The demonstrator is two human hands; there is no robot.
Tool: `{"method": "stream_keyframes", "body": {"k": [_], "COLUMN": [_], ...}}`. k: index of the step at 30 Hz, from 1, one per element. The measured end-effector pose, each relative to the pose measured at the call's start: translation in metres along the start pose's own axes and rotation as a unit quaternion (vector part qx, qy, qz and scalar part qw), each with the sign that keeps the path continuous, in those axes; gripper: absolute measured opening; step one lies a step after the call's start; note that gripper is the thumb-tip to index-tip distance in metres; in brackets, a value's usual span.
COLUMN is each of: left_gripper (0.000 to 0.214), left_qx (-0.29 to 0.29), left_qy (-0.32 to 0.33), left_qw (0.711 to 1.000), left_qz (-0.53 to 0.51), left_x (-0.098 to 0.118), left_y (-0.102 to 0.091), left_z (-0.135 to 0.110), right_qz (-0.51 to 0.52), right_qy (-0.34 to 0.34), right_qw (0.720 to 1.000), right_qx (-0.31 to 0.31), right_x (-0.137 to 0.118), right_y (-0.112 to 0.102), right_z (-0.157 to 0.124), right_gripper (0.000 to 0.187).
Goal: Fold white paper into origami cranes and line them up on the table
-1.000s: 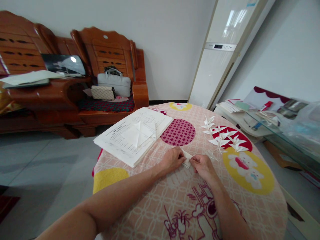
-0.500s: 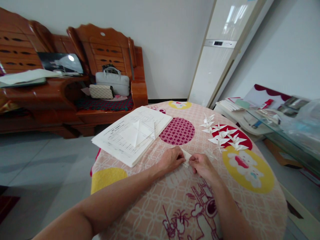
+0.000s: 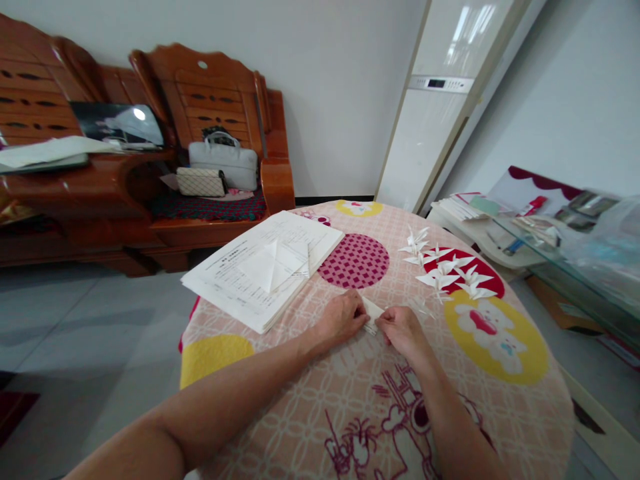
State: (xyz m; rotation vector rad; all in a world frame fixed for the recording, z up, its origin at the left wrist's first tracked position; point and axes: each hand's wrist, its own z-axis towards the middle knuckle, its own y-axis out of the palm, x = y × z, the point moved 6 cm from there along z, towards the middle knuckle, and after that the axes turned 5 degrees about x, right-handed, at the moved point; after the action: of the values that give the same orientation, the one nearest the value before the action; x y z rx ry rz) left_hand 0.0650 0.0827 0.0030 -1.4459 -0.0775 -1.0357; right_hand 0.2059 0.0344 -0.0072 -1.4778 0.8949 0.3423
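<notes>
A small piece of folded white paper (image 3: 372, 312) lies on the patterned tablecloth (image 3: 300, 400), between my two hands. My left hand (image 3: 345, 315) has its fingers curled and closed on the paper's left side. At the right edge, my right hand (image 3: 400, 327) pinches the paper between thumb and fingers. Parts of the paper are hidden under the fingers. To the right stand several white paper cranes (image 3: 445, 268). Left of my hands is a stack of printed sheets (image 3: 230, 280), with a folded paper piece (image 3: 275, 267) on top.
A wooden chair (image 3: 210, 87) with a grey bag (image 3: 225, 163) and a quilted purse (image 3: 200, 181) stands behind the table at left. A tall white cabinet unit (image 3: 420, 127) stands at the back. At right is a glass-topped stand (image 3: 555, 267) with papers and a plastic bag (image 3: 610, 233).
My right hand has shifted very slightly left along the folded paper. My left hand stays in place, and the view has moved a little.
</notes>
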Motion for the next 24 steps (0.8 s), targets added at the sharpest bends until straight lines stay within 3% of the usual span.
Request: {"method": "stream_keyframes", "body": {"k": [24], "left_gripper": [0.013], "left_qx": [0.004], "left_qy": [-0.025], "left_qw": [0.999], "left_qz": [0.03], "left_x": [0.0025], "left_y": [0.0007], "left_z": [0.0047], "right_qz": [-0.048], "right_qy": [0.008], "right_qw": [0.998], "right_qx": [0.036], "right_x": [-0.0042], "right_y": [-0.0024], "right_z": [-0.0025], "right_gripper": [0.02]}}
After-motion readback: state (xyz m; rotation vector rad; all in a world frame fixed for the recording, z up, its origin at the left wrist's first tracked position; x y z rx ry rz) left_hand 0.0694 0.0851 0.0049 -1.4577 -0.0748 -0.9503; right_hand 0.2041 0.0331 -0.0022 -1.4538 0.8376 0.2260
